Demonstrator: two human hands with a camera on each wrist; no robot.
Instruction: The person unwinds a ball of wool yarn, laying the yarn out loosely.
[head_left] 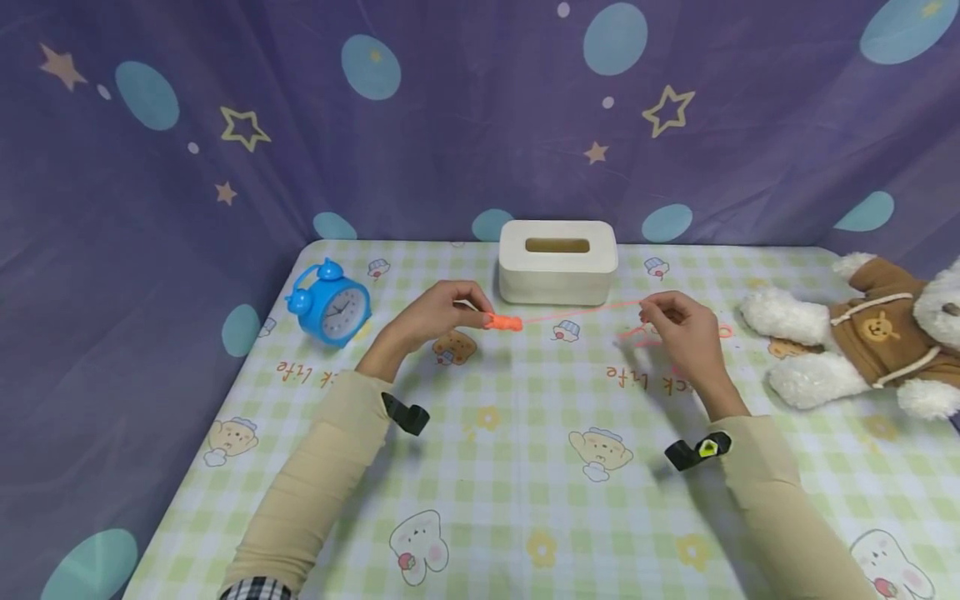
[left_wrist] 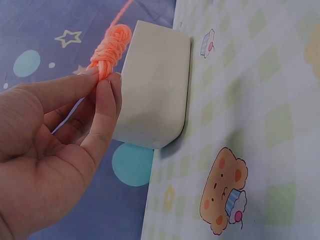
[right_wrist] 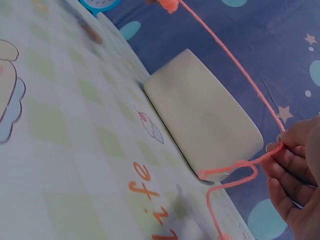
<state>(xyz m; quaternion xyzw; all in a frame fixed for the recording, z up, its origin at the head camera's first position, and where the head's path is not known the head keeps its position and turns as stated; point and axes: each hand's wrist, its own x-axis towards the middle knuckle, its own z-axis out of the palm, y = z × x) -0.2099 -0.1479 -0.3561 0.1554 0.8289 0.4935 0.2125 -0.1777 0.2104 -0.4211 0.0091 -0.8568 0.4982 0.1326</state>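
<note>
From where I stand, the left hand (head_left: 444,313) pinches a yarn bundle (head_left: 504,323) at the tissue box's (head_left: 558,285) seven o'clock, the right hand (head_left: 686,335), at the bundle's three, pinches its strand (right_wrist: 257,92), winding seemingly partly done, loose yarn (right_wrist: 225,168) left.

Orange yarn bundle (left_wrist: 111,49) in the left grip (left_wrist: 50,160), pale box (left_wrist: 156,85) just behind, checked tablecloth (left_wrist: 272,165) along the right.
</note>
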